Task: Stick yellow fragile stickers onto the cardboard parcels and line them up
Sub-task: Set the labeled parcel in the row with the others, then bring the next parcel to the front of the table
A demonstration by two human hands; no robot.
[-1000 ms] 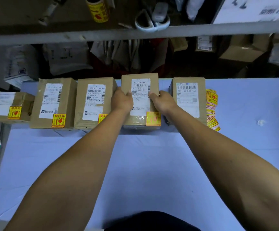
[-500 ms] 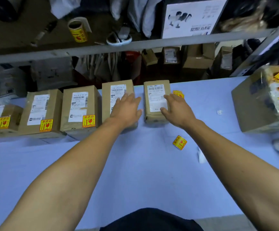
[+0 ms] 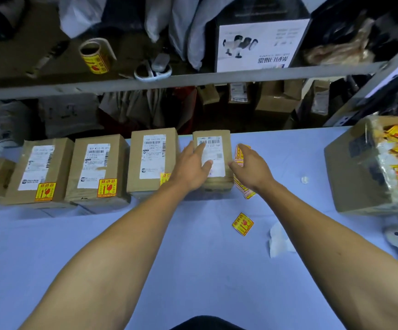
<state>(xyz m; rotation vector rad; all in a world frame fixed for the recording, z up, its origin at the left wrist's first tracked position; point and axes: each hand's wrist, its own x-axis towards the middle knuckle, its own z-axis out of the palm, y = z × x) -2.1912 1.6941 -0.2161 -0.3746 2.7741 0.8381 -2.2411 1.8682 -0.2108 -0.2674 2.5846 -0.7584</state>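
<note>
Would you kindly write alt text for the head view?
Both hands, left hand and right hand, flank the unstickered rightmost parcel in a row of stickered parcels; a loose yellow sticker lies on the table.

Person, head-camera view. Two forearms, bare from the lower frame edge to the wrists; no sleeves, watch, rings or gloves visible. Left hand (image 3: pixel 191 168) and right hand (image 3: pixel 252 166): bare, short nails. Dark, black-looking garment, a curved patch at bottom centre of the frame (image 3: pixel 207 323); its type cannot be told.
</note>
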